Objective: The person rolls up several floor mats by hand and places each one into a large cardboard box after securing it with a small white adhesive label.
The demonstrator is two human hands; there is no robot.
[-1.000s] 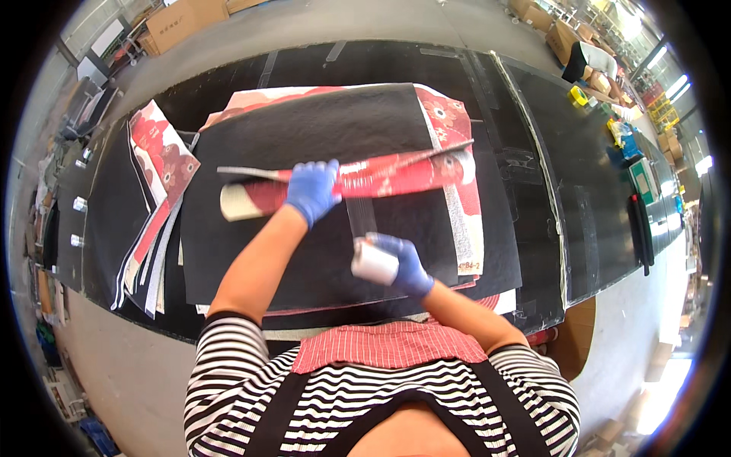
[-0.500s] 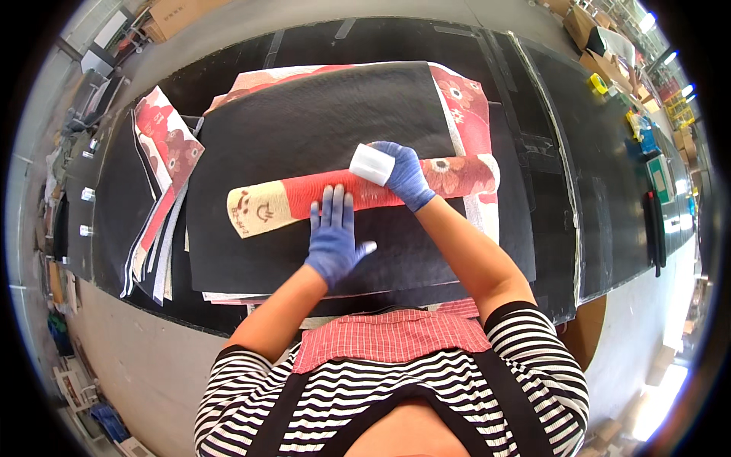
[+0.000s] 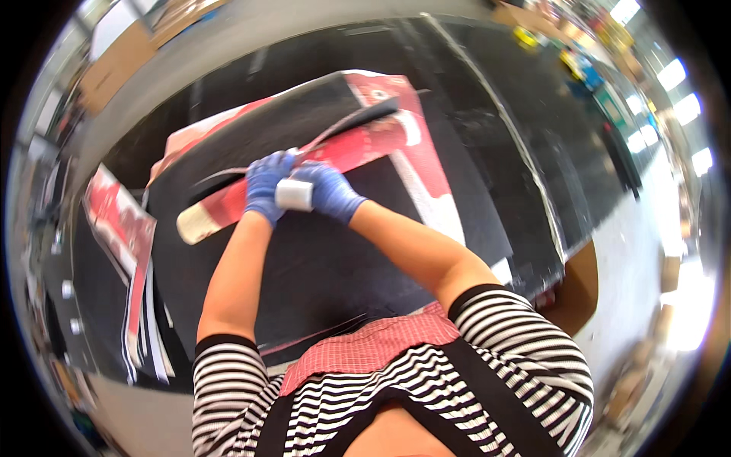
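Observation:
A rolled floral mat (image 3: pixel 365 145), red with a cream end, lies slanted across a stack of dark-backed mats (image 3: pixel 304 282). Along its far side a dark-backed edge (image 3: pixel 365 116) stands lifted, blurred by motion. My left hand (image 3: pixel 266 186), in a blue glove, closes over the middle of the roll; its fingertips are partly hidden. Beside it my right hand (image 3: pixel 329 190), gloved alike, grips a small white roll (image 3: pixel 295 195) that looks like tape. That white roll sits between the two hands, at the near side of the mat.
Floral strips and offcuts (image 3: pixel 133 251) lie in a pile at the left of the black table (image 3: pixel 525 99). A pale seam (image 3: pixel 495 103) crosses the table on the right. Beyond it are a black bar (image 3: pixel 623 161) and a yellow tape roll (image 3: pixel 525 36). A cardboard box (image 3: pixel 579 286) stands below the right edge.
My right hand has moved left with the white roll, up against my left hand. My left hand has gone from lying flat to closed. The mat's far edge has lifted, and the view has turned.

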